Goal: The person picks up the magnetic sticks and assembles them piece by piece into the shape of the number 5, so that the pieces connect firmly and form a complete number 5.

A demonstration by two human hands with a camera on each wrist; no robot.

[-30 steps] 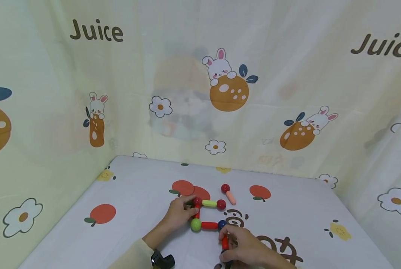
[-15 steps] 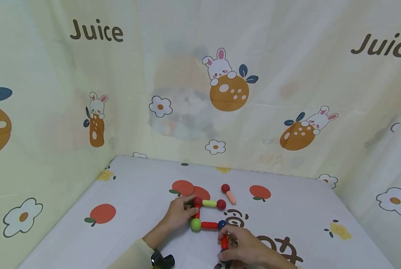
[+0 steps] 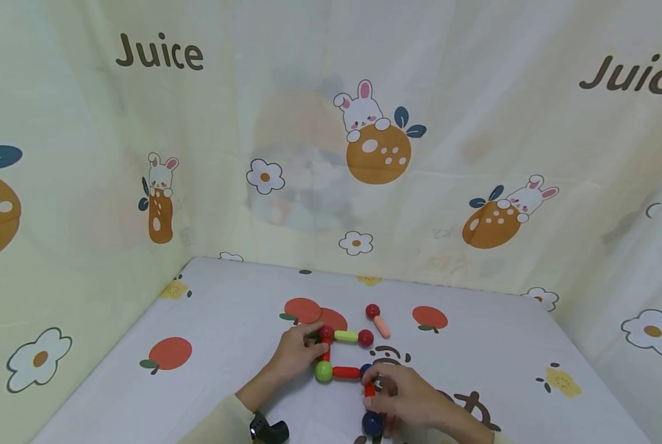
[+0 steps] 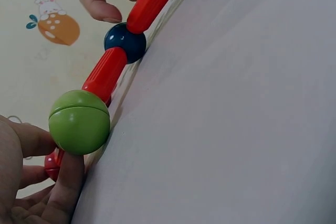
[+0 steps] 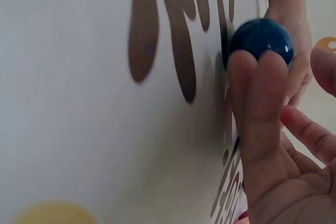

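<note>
On the white cloth lies a chain of toy rods and balls. My left hand (image 3: 298, 354) grips its left red rod (image 3: 326, 351), between a dark red ball (image 3: 326, 333) and a green ball (image 3: 323, 371). Another red rod (image 3: 346, 372) links the green ball to a blue ball (image 3: 367, 370). My right hand (image 3: 408, 398) is around the red rod (image 3: 370, 390) that runs toward me to a second blue ball (image 3: 372, 423). In the right wrist view, two fingers (image 5: 265, 98) stretch up to that blue ball, with the thumb (image 5: 324, 66) apart from it.
From the dark red ball a yellow-green rod (image 3: 346, 336) leads to another red ball (image 3: 366, 338). Behind it lies a loose pink rod (image 3: 381, 327) with a red ball (image 3: 372, 311). Printed curtains (image 3: 286, 111) close off the back and sides.
My right hand has shifted slightly away from me along the rod, and the near blue ball now shows uncovered. My left hand and the rest of the chain have stayed in place.
</note>
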